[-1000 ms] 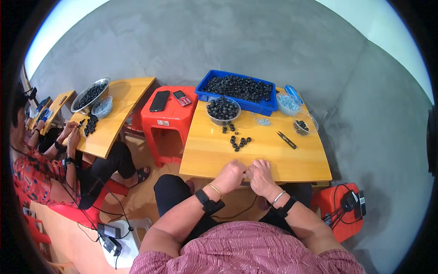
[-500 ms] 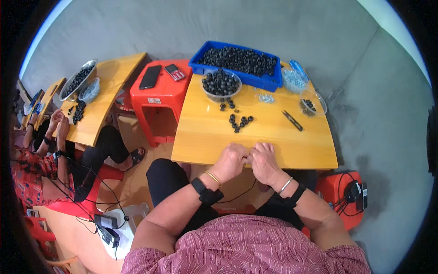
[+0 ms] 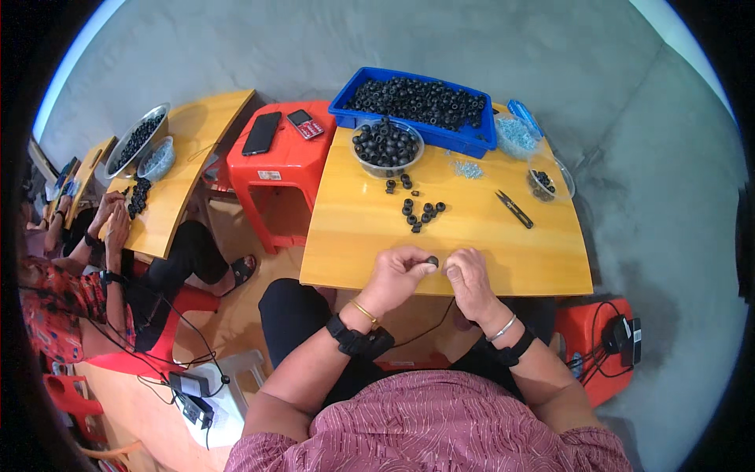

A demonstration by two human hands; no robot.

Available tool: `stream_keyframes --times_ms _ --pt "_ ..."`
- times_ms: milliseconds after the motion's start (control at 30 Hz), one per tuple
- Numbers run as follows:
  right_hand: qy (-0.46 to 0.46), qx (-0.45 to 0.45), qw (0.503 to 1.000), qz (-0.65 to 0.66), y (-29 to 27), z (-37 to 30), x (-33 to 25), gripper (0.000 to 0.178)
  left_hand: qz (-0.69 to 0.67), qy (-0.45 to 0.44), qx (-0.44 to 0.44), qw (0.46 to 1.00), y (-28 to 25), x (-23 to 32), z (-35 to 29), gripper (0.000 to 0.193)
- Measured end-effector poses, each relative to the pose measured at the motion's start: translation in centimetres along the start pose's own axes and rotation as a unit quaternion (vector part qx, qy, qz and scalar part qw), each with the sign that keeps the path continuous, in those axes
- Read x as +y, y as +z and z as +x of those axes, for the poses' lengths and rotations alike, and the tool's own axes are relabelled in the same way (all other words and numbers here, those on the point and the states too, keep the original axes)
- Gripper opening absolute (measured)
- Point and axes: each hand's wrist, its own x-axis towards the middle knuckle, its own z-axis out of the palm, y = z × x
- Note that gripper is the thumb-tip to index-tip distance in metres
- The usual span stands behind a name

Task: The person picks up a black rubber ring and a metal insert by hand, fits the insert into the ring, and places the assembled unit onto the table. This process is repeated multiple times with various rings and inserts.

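At the near edge of the yellow table, my left hand pinches a small black round part between thumb and fingertips. A narrow gap to its right separates it from my right hand, whose fingers are closed; whatever they may hold is hidden. Beyond both hands lies a loose group of black round parts. A pair of black thread snips rests on the table to their right. Several small silvery pieces lie in a little pile farther back.
Black parts fill a blue tray and a clear bowl. Tubs of pale-blue pieces and black parts stand at right. Two phones lie on a red stool. Another person's hands work at the left table.
My hands, together before, have parted slightly, and the black round part now shows in my left fingertips. The whole view has shifted a little.
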Motion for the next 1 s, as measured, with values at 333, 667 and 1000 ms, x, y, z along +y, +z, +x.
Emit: stream_keyframes --times_ms 333,667,1000 --pt "0.071 0.054 0.986 0.139 -0.5 -0.1 -2.9 0.009 -0.228 -0.108 0.027 0.967 0.8 2.3 -1.3 0.008" --pt "-0.039 0.039 0.996 0.066 -2.0 0.4 -3.9 0.006 -0.203 -0.1 -0.008 0.974 0.8 2.6 -2.1 0.009" --pt "-0.066 0.005 0.993 0.097 -3.3 0.9 -3.6 0.023 -0.355 -0.144 -0.025 0.923 1.0 2.9 -2.4 0.011"
